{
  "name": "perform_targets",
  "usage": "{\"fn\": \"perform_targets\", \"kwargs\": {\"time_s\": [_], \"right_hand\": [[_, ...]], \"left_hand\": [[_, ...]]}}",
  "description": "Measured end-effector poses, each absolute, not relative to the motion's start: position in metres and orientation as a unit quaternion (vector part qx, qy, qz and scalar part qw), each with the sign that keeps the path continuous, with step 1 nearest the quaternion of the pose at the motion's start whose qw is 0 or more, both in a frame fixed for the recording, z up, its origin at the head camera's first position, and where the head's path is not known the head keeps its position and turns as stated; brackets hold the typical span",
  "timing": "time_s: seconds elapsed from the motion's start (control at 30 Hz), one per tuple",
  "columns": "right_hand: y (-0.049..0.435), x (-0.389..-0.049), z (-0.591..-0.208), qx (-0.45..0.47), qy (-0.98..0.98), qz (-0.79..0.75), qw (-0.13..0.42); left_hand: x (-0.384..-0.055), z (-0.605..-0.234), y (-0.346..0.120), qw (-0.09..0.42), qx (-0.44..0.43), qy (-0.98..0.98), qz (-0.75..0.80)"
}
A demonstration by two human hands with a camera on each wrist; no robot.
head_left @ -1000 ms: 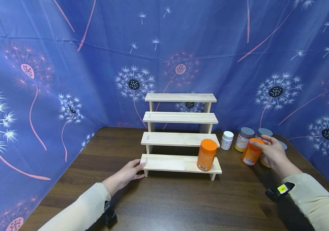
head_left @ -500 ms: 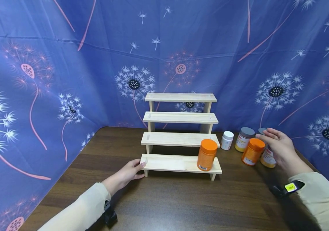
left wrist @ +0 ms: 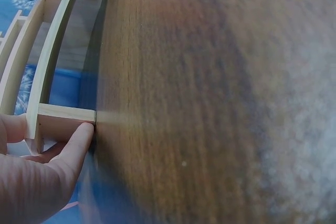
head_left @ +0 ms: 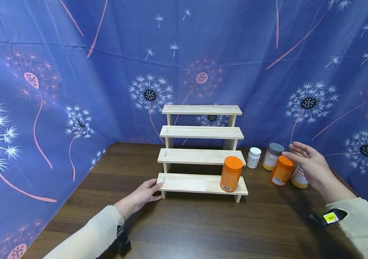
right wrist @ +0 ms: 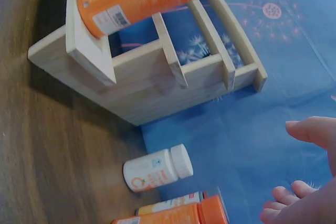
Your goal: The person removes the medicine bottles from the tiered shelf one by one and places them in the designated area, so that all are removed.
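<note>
A stepped wooden display rack stands on the table, with an orange jar upright at the right end of its lowest shelf. My left hand grips the left end of that shelf; in the left wrist view its thumb and fingers are around the end and its leg. Over the jars at the right hovers my right hand, fingers spread and holding nothing. Nearest to it are a second orange jar and a yellowish jar, partly hidden behind that orange jar and the hand.
A small white bottle stands just right of the rack. Beside it is a grey-lidded jar, with another lid mostly hidden behind my right hand. A blue dandelion-print cloth hangs behind the dark wooden table.
My right hand has moved right, off the lid of the orange jar on the table, and its fingers have opened out. My left hand, the rack and the jars have stayed put.
</note>
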State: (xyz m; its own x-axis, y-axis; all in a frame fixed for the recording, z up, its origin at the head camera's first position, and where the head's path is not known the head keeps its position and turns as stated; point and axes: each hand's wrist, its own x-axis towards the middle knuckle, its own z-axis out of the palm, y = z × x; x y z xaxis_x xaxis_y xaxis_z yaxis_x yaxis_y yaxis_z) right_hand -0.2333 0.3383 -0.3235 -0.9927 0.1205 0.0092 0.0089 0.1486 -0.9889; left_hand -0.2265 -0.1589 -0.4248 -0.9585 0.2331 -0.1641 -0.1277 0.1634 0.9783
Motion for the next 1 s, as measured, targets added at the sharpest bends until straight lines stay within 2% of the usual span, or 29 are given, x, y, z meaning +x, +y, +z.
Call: {"fn": "perform_targets", "kwargs": {"time_s": [0.37, 1.0], "right_hand": [[0.316, -0.220, -0.327, 0.027, -0.792, 0.610, 0.001], [0.268, -0.207, -0.331, 0.080, -0.803, 0.589, -0.037]], "left_hand": [[-0.224, -0.425, -0.158, 0.141, 0.026, 0.752, 0.643], [-0.224, -0.421, -0.156, 0.135, 0.024, 0.753, 0.644]]}}
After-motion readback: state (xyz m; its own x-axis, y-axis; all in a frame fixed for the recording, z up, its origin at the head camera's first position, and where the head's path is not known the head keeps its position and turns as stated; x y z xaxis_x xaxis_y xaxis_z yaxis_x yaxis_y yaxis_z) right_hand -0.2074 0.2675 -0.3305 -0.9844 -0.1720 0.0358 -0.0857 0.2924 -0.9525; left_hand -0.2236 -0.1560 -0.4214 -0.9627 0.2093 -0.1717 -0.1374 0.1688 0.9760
